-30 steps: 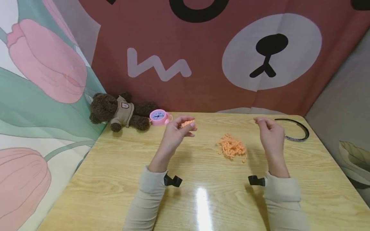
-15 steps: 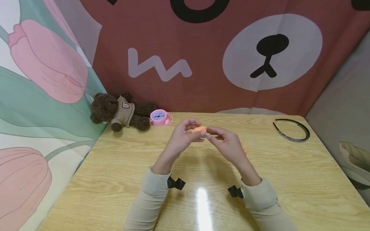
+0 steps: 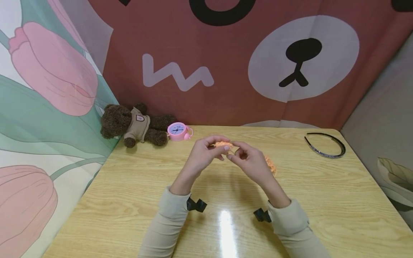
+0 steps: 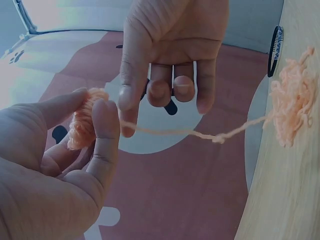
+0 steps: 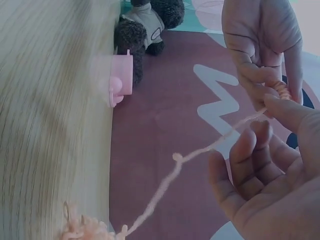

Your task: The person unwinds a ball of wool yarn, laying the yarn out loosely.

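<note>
Orange yarn bundle (image 3: 222, 144) hangs over the bench (image 3: 129, 200), pinched in the left hand (image 3: 201, 154); the right hand (image 3: 253, 163) bends beside it at the strand (image 4: 170, 132), gripping or not I cannot tell; best, I judge, to keep light tension past the lump (image 4: 218, 139); count one bundle, one loose pile (image 3: 270, 165) right; far left one bear (image 3: 117, 122), one clock (image 3: 176, 130); far right one headband (image 3: 342, 145)

The wood-grain desk (image 3: 129, 215) carries a plush bear (image 3: 138, 127) and pink clock (image 3: 177, 132) far left, orange yarn (image 3: 270, 165) right of centre, a headband (image 3: 332, 156) far right.
</note>
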Demonstrator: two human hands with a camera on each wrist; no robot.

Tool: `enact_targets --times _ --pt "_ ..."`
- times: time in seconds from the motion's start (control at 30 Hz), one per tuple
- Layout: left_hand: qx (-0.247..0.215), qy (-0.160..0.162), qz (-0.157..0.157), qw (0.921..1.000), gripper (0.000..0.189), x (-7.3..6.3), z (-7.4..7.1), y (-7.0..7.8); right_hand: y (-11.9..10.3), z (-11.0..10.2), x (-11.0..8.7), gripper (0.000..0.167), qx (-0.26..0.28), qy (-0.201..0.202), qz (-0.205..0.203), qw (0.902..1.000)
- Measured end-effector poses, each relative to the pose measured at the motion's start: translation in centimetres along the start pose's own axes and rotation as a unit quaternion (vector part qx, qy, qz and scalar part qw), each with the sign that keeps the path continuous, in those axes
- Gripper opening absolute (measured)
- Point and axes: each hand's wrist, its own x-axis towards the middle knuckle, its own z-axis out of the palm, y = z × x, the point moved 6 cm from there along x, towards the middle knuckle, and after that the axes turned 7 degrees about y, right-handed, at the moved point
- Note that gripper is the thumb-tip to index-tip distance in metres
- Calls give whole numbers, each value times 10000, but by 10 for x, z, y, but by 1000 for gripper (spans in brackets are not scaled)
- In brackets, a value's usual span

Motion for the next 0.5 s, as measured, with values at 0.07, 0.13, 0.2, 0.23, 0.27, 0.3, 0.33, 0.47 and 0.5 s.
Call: enact_targets --times 0.07,0.13,0.2,0.23,0.27,0.3,0.33,0.47,0.5 --pt "32 -65 18 10000 24 0 0 0 0 1 0 33 -11 -13 -35 10000" --pt "35 -131 31 9999 26 -1 1 0 0 0 0 26 -11 -24 -68 10000" --pt "25 -127 22 9999 27 -1 0 0 0 -2 0 19 -14 45 -92 9999" --pt "19 -111 20 9999 28 -1 0 0 1 -5 0 18 -13 94 -78 9999" --pt "21 -91 19 10000 28 -1 -1 0 1 -7 1 20 24 162 -44 9999" --pt "34 -67 10 10000 28 0 -1 0 3 -11 1 22 43 245 10 9997" --pt "50 -38 -2 10000 28 0 -2 0 5 -14 2 24 65 348 82 9993" --pt "127 176 3 9998 26 1 -6 -1 12 -32 3 29 247 814 345 9958" --pt "101 283 10 9995 26 1 -8 -1 13 -36 3 30 307 924 397 9945"
